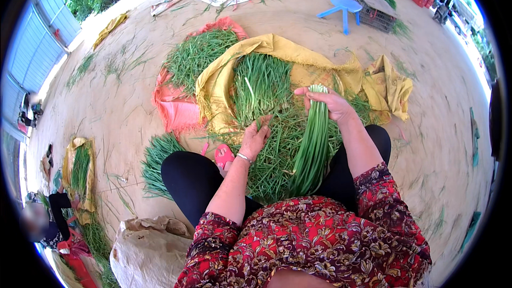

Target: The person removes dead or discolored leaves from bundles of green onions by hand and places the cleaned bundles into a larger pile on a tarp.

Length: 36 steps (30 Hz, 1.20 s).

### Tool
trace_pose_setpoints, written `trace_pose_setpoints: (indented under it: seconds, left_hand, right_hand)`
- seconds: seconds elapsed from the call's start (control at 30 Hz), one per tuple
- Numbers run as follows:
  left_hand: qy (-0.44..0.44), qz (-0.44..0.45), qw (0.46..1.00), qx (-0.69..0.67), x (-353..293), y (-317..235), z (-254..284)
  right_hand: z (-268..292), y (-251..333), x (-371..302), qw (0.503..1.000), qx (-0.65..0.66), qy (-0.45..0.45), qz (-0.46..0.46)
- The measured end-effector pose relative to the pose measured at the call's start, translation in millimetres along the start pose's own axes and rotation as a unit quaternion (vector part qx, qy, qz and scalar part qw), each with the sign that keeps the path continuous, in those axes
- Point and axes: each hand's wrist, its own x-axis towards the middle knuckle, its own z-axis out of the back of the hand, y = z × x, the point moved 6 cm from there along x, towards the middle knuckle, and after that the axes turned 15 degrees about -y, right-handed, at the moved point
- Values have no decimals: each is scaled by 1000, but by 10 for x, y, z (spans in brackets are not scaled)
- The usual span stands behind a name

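A thick bunch of garlic chives (pixel 312 146) hangs from my right hand (pixel 337 106), which grips it just below the pale cut ends. Those ends point away from me, and the green leaves trail down to my lap. My left hand (pixel 255 140), with a bracelet at the wrist, is closed with its fingertips pinched on a bit of chive leaf (pixel 260 123). Under both hands lies a loose heap of chive leaves (pixel 274 154) between my knees. Just beyond, more chives (pixel 261 82) rest in rows on a yellow woven sack (pixel 272 45).
A red sack (pixel 169 104) with loose greens lies far left of the yellow one. Another chive pile (pixel 160 162) sits by my left knee, near a white sack (pixel 152 250). Farther off stand a blue chair (pixel 341 0) and a crate (pixel 373 13); other people sit at left and back.
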Motion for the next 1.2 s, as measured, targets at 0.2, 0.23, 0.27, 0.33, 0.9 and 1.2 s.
trace_pose_setpoints:
  seconds: [0.2,0.23,0.27,0.33,0.9,1.2]
  left_hand:
    - [73,-210,934,280,-272,-128,-205]
    - [70,-260,918,290,-299,-145,-244]
    - [65,-309,901,299,-328,-162,-273]
    - [91,-256,907,322,-311,-86,-271]
    - [178,9,976,123,-157,310,-315]
    - [192,84,976,57,-275,253,-327]
  right_hand:
    - [27,-190,244,998,17,-41,-40]
    - [64,-246,266,997,17,-47,-50]
    - [100,-302,288,997,16,-52,-61]
    - [106,-348,293,997,25,-42,-65]
    - [-96,-405,106,994,94,28,-52]
    - [28,-301,65,998,56,-13,32]
